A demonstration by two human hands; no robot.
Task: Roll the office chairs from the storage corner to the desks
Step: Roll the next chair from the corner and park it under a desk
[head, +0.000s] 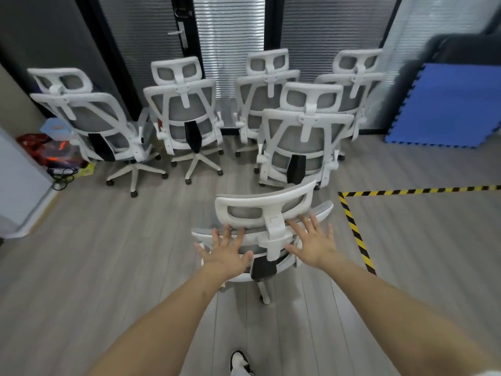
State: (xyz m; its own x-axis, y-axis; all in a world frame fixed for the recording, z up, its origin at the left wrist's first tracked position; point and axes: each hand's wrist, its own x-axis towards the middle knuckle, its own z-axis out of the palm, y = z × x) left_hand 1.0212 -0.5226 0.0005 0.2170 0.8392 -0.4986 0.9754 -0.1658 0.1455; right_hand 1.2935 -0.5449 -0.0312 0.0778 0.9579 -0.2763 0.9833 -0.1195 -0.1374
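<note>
Nearest chair (267,213) sits front-center on the floor (108,253), its back to the camera, w/ left hand (226,252) and right hand (314,241) spread on either side of its headrest post. Behind it, another chair (303,137), then a row of 4 chairs along the glass wall (227,28). Foam mats (447,104) lean far right, floor tape (355,232) right of nearest chair, bags (51,150) far left.

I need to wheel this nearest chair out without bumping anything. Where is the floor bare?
Bare floor lies left of the nearest chair, toward the white wall, and right, inside the striped tape. Ahead, five parked chairs crowd the glass wall.
</note>
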